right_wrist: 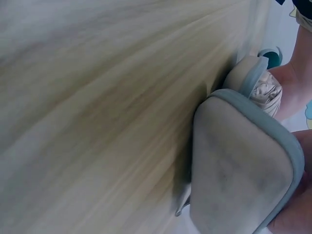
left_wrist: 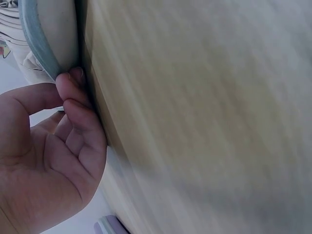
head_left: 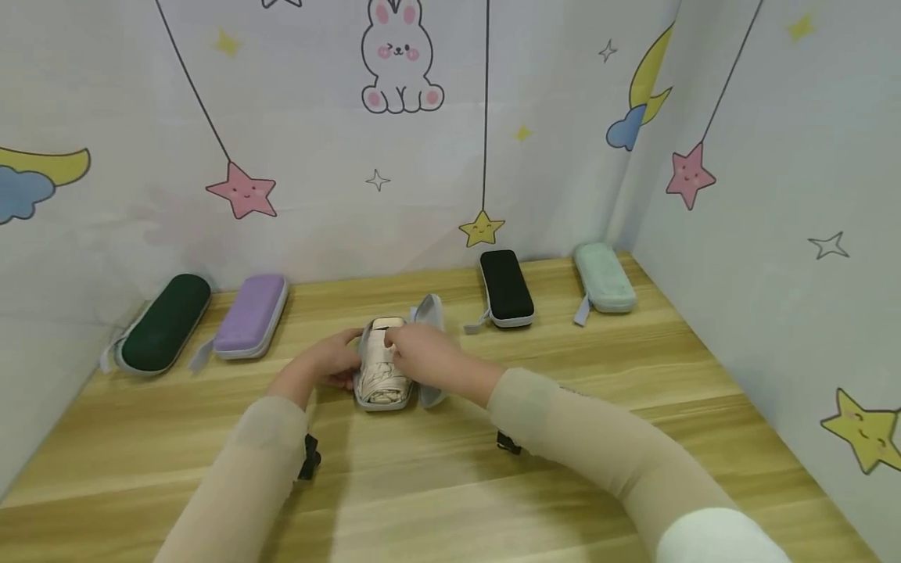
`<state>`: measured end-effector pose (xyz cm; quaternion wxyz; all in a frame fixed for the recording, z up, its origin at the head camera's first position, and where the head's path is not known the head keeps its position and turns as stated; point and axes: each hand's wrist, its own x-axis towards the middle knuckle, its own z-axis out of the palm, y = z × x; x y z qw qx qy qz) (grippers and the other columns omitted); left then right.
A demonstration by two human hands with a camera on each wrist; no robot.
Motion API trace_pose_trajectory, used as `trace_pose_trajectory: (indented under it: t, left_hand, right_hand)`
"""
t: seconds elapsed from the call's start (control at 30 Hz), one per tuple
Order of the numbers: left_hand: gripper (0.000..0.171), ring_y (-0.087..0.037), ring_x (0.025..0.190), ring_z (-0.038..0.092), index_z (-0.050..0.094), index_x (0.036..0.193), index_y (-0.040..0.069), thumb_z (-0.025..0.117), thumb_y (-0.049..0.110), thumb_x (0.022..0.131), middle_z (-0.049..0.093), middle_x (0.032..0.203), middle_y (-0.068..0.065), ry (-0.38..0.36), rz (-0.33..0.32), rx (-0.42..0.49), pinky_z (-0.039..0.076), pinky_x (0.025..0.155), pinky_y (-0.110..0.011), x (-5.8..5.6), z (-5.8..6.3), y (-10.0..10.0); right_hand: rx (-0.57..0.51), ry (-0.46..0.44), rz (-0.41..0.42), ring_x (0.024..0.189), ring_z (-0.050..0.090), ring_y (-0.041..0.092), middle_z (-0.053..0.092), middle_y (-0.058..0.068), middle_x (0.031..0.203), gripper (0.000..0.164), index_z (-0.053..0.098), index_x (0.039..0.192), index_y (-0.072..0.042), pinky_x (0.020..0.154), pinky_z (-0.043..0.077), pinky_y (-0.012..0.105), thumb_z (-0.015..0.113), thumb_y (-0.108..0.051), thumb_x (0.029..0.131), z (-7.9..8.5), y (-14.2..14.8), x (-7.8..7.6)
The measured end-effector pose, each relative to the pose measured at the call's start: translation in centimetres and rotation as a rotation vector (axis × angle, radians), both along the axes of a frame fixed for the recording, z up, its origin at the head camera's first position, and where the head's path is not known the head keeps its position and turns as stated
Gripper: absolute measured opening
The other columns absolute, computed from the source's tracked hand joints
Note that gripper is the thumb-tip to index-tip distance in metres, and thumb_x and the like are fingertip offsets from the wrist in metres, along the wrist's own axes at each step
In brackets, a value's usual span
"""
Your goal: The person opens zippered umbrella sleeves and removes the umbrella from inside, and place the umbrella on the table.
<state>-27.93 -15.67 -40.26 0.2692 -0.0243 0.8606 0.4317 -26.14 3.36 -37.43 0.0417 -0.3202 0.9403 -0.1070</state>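
Note:
A pale grey zip case (head_left: 362, 400) lies unzipped on the table, its lid (head_left: 432, 395) swung up to the right. Inside it is a cream folded umbrella (head_left: 383, 381), wrapped in its own creased fabric. My left hand (head_left: 332, 356) holds the case's left side; in the left wrist view its curled fingertips (left_wrist: 73, 87) meet the outer wall, close to the tabletop. My right hand (head_left: 425, 352) reaches over the lid with bent fingers on the umbrella's upper part. In the right wrist view the lid (right_wrist: 239, 165) hides most of that hand.
Closed zip cases stand along the back: dark green (head_left: 167, 322) and purple (head_left: 252, 317) at left, black (head_left: 507, 289) and mint (head_left: 607, 277) at right. Behind them rises a white printed wall (head_left: 317, 156); another wall (head_left: 767, 234) borders the wooden table (head_left: 422, 500) on the right.

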Motion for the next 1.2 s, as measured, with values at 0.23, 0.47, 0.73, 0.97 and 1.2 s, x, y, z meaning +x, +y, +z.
trace_pose_trajectory:
  t: [0.23, 0.47, 0.73, 0.97, 1.2]
  left_hand:
    - [0.08, -0.016, 0.052, 0.056, 0.009, 0.156, 0.008, 0.047, -0.003, 0.086, 0.057, 0.065, -0.009, 0.014, -0.042, -0.01, 0.048, 0.051, -0.027, 0.6, -0.2, 0.1]
    - [0.086, -0.016, 0.053, 0.06, 0.002, 0.156, 0.007, 0.05, -0.004, 0.085, 0.064, 0.068, -0.012, -0.058, -0.079, 0.063, 0.048, 0.051, -0.026, 1.9, -1.3, 0.1]
    - [0.086, -0.016, 0.056, 0.062, 0.006, 0.156, 0.007, 0.053, -0.002, 0.085, 0.066, 0.071, -0.013, -0.061, -0.032, 0.152, 0.05, 0.052, -0.026, 3.3, -2.7, 0.2]
    - [0.084, -0.015, 0.053, 0.059, 0.001, 0.154, 0.004, 0.053, 0.002, 0.088, 0.063, 0.07, -0.01, -0.004, -0.081, 0.123, 0.047, 0.05, -0.025, 1.6, -0.8, -0.1]
    - [0.081, -0.014, 0.055, 0.058, 0.002, 0.154, 0.005, 0.051, -0.001, 0.09, 0.06, 0.066, -0.009, -0.031, -0.122, 0.107, 0.047, 0.051, -0.025, 0.3, 0.3, -0.5]
  right_hand:
    - [0.187, 0.008, -0.152, 0.074, 0.063, 0.015, 0.069, 0.005, 0.097, 0.056, 0.052, 0.133, -0.003, 0.055, 0.05, 0.031, 0.054, -0.046, 0.097, -0.3, -2.3, 1.2]
    - [0.33, -0.041, -0.249, 0.064, 0.062, 0.014, 0.07, 0.006, 0.091, 0.076, 0.043, 0.143, -0.009, 0.05, 0.048, 0.032, 0.05, -0.064, 0.091, -1.6, -4.0, 2.6]
    - [0.426, -0.076, -0.289, 0.064, 0.062, 0.014, 0.07, 0.007, 0.091, 0.092, 0.035, 0.149, -0.006, 0.055, 0.051, 0.032, 0.053, -0.07, 0.086, -2.4, -4.9, 2.9]
    - [0.363, -0.115, -0.345, 0.066, 0.062, 0.015, 0.07, 0.007, 0.099, 0.095, 0.032, 0.15, -0.002, 0.055, 0.052, 0.033, 0.054, -0.069, 0.086, -1.2, -5.5, 1.3]
    - [0.307, -0.166, -0.351, 0.085, 0.065, 0.018, 0.064, 0.008, 0.122, 0.087, 0.041, 0.144, -0.001, 0.07, 0.055, 0.038, 0.055, -0.065, 0.087, -1.1, -5.7, 0.1]
